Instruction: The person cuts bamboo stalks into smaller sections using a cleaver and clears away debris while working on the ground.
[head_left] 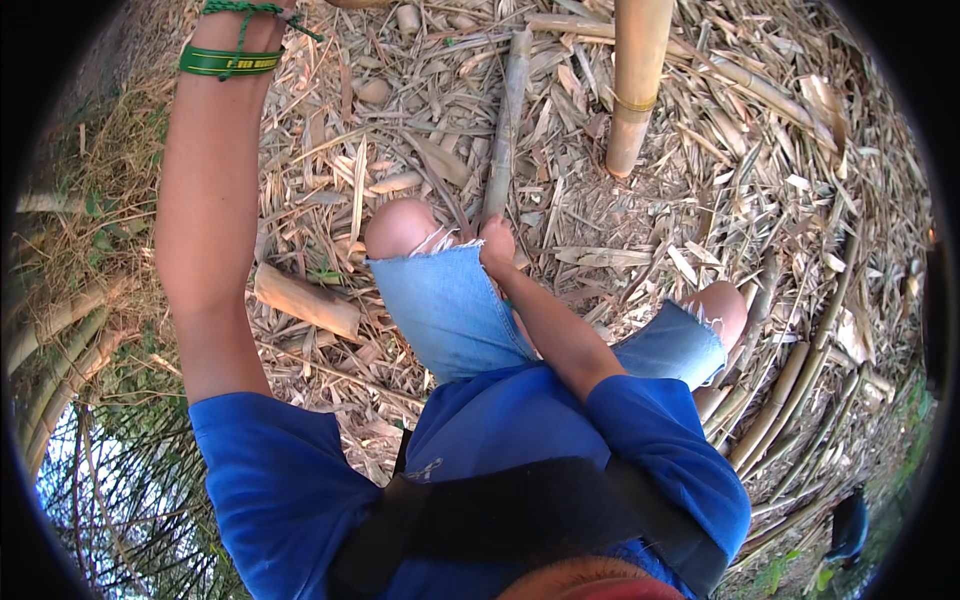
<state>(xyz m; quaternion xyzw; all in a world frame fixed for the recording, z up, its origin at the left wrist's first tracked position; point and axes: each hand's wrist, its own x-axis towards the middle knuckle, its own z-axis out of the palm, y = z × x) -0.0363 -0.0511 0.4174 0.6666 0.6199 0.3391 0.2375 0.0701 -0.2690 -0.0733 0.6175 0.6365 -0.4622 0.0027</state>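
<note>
My left arm (215,200) stretches up along the left side, with a green wristband (230,62) and a knotted green cord (243,7) at the wrist. My left hand lies past the top edge, so what it touches is hidden. Beside my left knee, my right hand (497,246) is closed around the near end of a long, straight grey-brown stick (508,120). The stick points away from me, over the dry litter. To its right, a thick yellowish bamboo pole (640,80) rises from the ground and runs out at the top.
Dry bamboo leaves and husks (600,256) cover the ground. A short cut bamboo piece (305,302) lies left of my knee. Long bamboo stems (790,400) lie at the right, and a dark blue object (848,525) is at the lower right. Dry grass (125,180) grows at left.
</note>
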